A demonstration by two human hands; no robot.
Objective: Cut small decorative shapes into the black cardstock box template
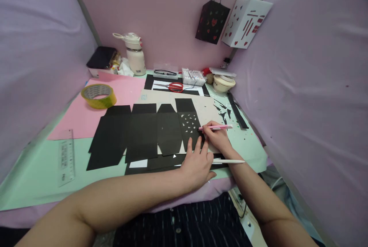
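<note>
A black card box template (143,130), with several panels and flaps, lies flat on a pale cutting board (207,111). Its right panel has many small cut-out shapes in it. My right hand (217,136) grips a slim pink pen-shaped craft knife (218,127), its tip at the right edge of these cut-outs. Fingers spread, my left hand (198,162) presses on the lower part of the same panel. Just beside it, a white pen (232,161) lies near my right wrist, over black card with white openings (138,164).
Tape (99,97) rests on pink paper (74,113), with a clear ruler (66,159) below. Scissors (175,87), a marker box (193,76), a bowl (223,83) and a bottle (135,57) stand behind. Black scraps (223,116) lie right. Two paper lanterns (212,22) hang above.
</note>
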